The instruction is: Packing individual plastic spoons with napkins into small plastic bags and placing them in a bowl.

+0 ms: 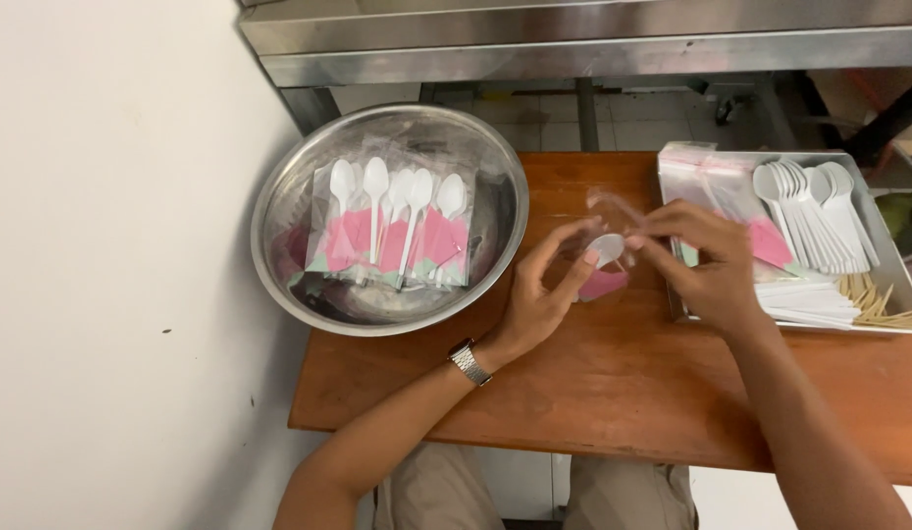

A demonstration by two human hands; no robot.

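Observation:
My left hand (pixel 544 294) and my right hand (pixel 706 260) meet over the wooden table (pixel 613 393), both gripping a small clear plastic bag (pixel 605 267) that holds a white plastic spoon and a pink napkin. My left wrist wears a metal watch (pixel 468 362). To the left, a large steel bowl (pixel 279 211) contains several finished packets (pixel 392 236), each with a white spoon and pink napkin.
At the right a metal tray (pixel 892 260) carries loose white spoons (pixel 814 211), clear bags with pink napkins (pixel 711 182), white paper slips and wooden toothpicks (pixel 878 302). A steel shelf (pixel 573 44) runs along the back. A white wall is on the left.

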